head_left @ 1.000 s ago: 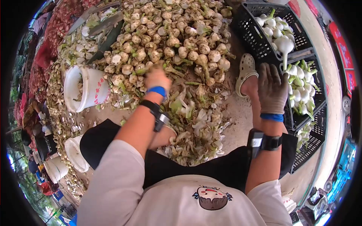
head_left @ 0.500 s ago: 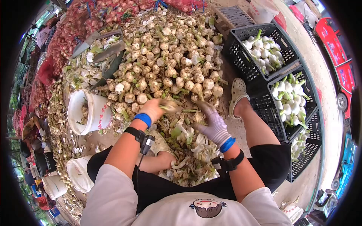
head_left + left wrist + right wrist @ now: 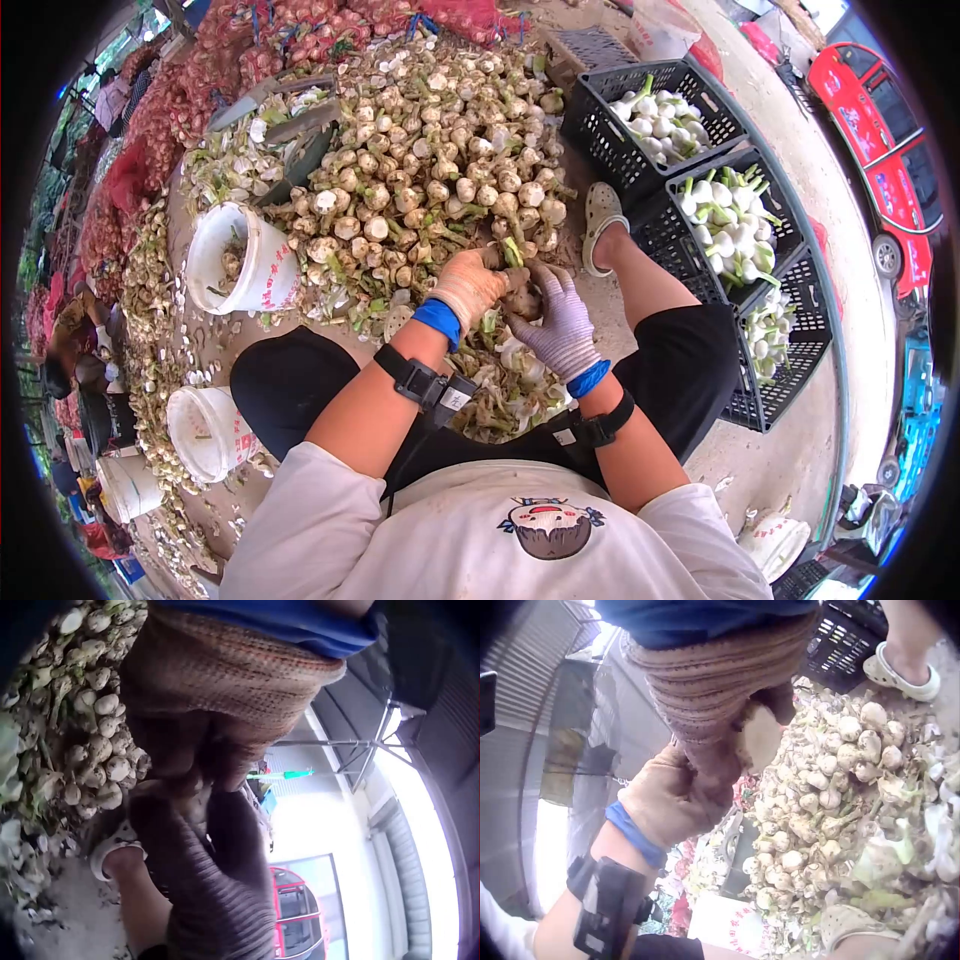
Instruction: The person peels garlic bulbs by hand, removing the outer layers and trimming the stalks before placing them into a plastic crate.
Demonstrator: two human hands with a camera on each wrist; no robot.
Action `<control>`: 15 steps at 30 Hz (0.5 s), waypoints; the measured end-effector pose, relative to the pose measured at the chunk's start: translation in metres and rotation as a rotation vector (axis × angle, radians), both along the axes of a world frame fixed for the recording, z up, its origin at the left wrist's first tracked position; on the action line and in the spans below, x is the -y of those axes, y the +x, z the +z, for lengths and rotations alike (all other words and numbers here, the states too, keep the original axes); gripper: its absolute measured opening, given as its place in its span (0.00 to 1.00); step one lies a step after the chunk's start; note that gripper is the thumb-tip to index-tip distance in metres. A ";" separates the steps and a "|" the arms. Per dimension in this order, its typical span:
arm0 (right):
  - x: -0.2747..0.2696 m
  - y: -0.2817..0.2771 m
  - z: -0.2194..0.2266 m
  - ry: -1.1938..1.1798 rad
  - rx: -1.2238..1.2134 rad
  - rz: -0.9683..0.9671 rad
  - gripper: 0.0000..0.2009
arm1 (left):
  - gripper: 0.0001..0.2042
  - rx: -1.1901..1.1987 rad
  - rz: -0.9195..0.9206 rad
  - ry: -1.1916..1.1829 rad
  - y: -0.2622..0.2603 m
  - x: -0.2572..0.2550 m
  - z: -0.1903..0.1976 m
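In the head view both gloved hands meet over the front edge of a heap of garlic (image 3: 420,180). My right hand (image 3: 560,325) curls its fingers and thumb round a brownish garlic bulb (image 3: 522,300), whose pale flat face (image 3: 761,739) shows in the right wrist view. From the other side my left hand (image 3: 470,290) pinches the same bulb near its green stem (image 3: 512,250). In the left wrist view the left hand's fingers (image 3: 176,754) come right up to the right hand, and most of the bulb is hidden. Loose husks (image 3: 510,390) lie below the hands.
Black crates (image 3: 620,170) of white peeled garlic stand along the right. A white bucket (image 3: 265,280) stands left of the heap, with another bucket (image 3: 235,440) nearer. A dark blade (image 3: 305,122) slants over husks at the back left. My feet in clogs (image 3: 603,208) flank the husks.
My right hand has come from beside the crates, where a white bulb was in the air, to the heap's front. My left hand has picked up a bulb and moved right to meet it.
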State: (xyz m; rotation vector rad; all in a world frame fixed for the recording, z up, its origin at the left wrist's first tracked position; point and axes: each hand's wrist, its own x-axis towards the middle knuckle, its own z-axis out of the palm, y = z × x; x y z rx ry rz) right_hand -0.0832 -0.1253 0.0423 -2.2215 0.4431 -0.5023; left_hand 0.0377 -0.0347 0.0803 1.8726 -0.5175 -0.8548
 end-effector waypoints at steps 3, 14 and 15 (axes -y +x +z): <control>-0.004 -0.015 0.020 0.155 -0.005 0.058 0.29 | 0.13 -0.384 0.027 -0.137 -0.009 -0.011 0.007; -0.021 -0.036 0.059 1.552 0.420 -0.042 0.22 | 0.11 -0.533 0.168 -0.539 -0.049 -0.040 0.023; -0.021 -0.037 0.060 1.546 0.418 -0.031 0.22 | 0.13 -0.373 0.119 -0.430 -0.048 -0.041 0.023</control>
